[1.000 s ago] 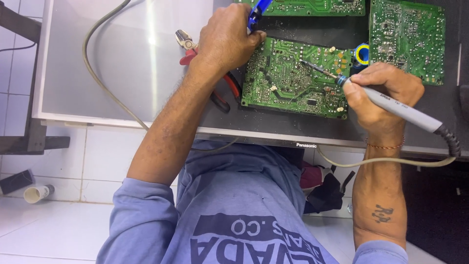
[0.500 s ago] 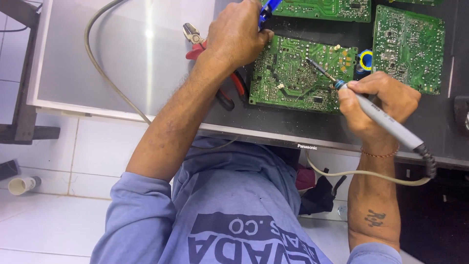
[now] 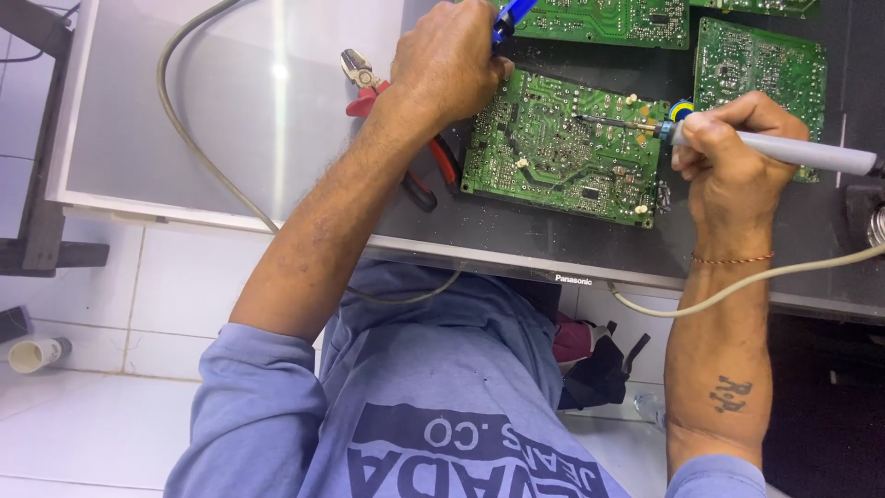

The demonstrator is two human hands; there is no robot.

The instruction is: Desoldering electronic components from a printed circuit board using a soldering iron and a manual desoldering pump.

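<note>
A green circuit board (image 3: 553,157) lies solder side up on a dark flat panel (image 3: 516,235). My left hand (image 3: 447,65) rests at the board's top left corner, closed around a blue tool (image 3: 510,17) whose end sticks out past the fingers. My right hand (image 3: 728,152) grips the grey handle of a soldering iron (image 3: 802,152) like a pen. Its metal tip (image 3: 599,120) lies nearly flat across the upper middle of the board, touching it or just above it.
Red-handled pliers (image 3: 369,83) lie left of the board, partly under my left wrist. Two more green boards (image 3: 599,18) (image 3: 765,60) sit at the top. A grey cable (image 3: 184,138) loops over the pale screen (image 3: 184,120). The iron's cord (image 3: 737,286) hangs off the front edge. A white cup (image 3: 37,352) stands on the tiled floor.
My right hand has turned the soldering iron from a steep slant to nearly level, its tip sliding toward the board's upper middle. The left hand stays at the corner.
</note>
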